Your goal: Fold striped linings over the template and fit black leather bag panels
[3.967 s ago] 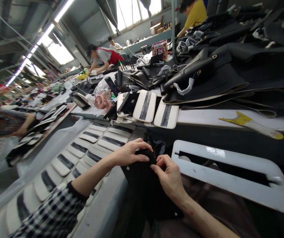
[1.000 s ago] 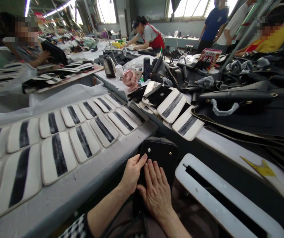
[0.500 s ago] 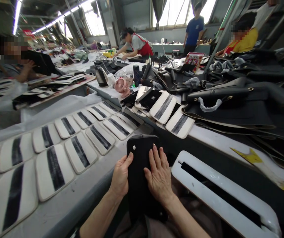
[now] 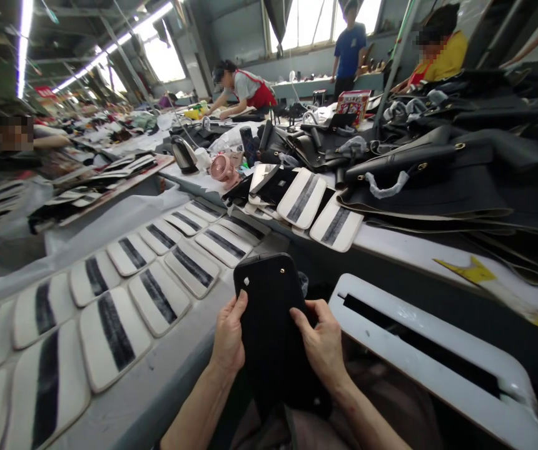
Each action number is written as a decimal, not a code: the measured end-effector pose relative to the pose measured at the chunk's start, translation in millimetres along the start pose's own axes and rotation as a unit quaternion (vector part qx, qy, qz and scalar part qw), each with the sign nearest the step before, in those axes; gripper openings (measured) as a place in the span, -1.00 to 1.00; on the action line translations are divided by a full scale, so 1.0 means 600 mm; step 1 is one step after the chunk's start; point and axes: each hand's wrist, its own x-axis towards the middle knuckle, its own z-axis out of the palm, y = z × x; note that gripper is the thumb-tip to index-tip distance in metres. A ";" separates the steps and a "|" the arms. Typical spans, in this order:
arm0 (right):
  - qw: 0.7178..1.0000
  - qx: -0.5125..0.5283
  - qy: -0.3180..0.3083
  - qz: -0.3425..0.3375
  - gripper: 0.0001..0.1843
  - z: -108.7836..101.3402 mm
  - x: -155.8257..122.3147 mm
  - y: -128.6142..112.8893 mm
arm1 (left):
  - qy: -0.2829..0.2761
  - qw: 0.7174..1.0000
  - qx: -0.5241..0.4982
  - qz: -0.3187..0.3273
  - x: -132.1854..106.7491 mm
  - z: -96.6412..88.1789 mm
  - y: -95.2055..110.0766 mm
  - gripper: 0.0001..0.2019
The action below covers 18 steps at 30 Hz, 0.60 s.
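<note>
A black leather bag panel (image 4: 271, 331) with rounded corners is held upright over my lap. Small metal fittings show near its top corners, the right one gold. My left hand (image 4: 229, 334) grips its left edge, thumb on the front face and fingers behind. On the opposite edge, my right hand (image 4: 323, 337) is closed in the same way, its thumb lying on the front. Beside my left hand, white panels with a black stripe (image 4: 159, 289) lie in rows on the grey table (image 4: 156, 369). What the fingers behind the panel touch is hidden.
To the right stands a pale slotted board (image 4: 419, 337). Black leather bags (image 4: 438, 178) pile up behind it, near a yellow-ended tool (image 4: 489, 278). Ahead are more striped panels (image 4: 301, 197), a pink fan (image 4: 223, 169) and a kettle (image 4: 183, 154). Several people work farther off.
My right hand has gone from lying flat on the panel's face to gripping its right edge. My left hand keeps its hold. The view has shifted slightly.
</note>
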 end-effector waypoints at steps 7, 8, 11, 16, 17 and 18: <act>0.999 0.017 0.027 -0.006 -0.68 0.022 0.000 0.016 | 0.014 1.000 0.015 0.017 0.001 -0.013 -0.013 -0.56; 0.999 0.015 0.030 -0.015 -0.68 0.024 0.001 0.015 | 0.017 0.999 0.016 0.022 0.001 -0.014 -0.012 -0.56; 0.999 0.013 0.029 -0.039 -0.68 0.029 0.001 0.009 | 0.029 0.998 0.026 0.045 -0.004 -0.016 -0.004 -0.55; 0.996 0.027 -0.032 -0.083 -0.81 0.022 -0.020 -0.014 | 0.065 0.993 0.050 0.081 -0.015 -0.019 0.031 -0.55; 0.995 0.028 -0.050 -0.088 -0.80 0.019 -0.026 -0.018 | 0.074 0.992 0.051 0.086 -0.018 -0.020 0.037 -0.55; 0.994 0.029 -0.060 -0.084 -0.75 0.018 -0.031 -0.020 | 0.078 0.992 0.052 0.088 -0.020 -0.020 0.041 -0.55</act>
